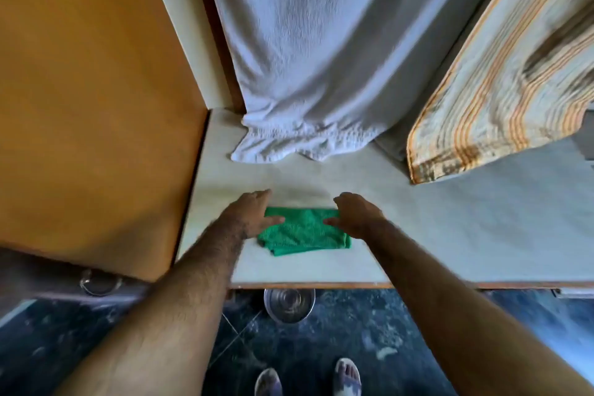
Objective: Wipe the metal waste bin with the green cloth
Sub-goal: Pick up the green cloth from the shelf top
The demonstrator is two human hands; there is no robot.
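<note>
Right now the green cloth [303,231] lies folded flat on the pale worktop [450,228], near its front edge. It looks soft, light and limp, so it should bunch easily; a pinch at either short edge, or a gather from the middle, would probably lift it without trouble. The left hand [254,214] rests on the cloth's left edge, fingers spread and flat, with no grip closed on it. The right hand [355,215] meets the cloth's right edge the same way, fingers loosely extended, nothing pinched.

Below the cloth, under the worktop's front lip, the metal waste bin [289,305] stands on the dark mottled floor [337,341], its shiny rim partly hidden by the worktop. It looks rigid and smooth, likely slippery under a wipe, so steadying it with one hand seems wise.

Beyond the cloth, a white towel [308,74] hangs down onto the worktop; to the cloth's right hangs a striped fabric [501,90]. Left of the cloth stands an orange-brown panel [90,106]. Two sandalled feet [308,378] show on the floor.
</note>
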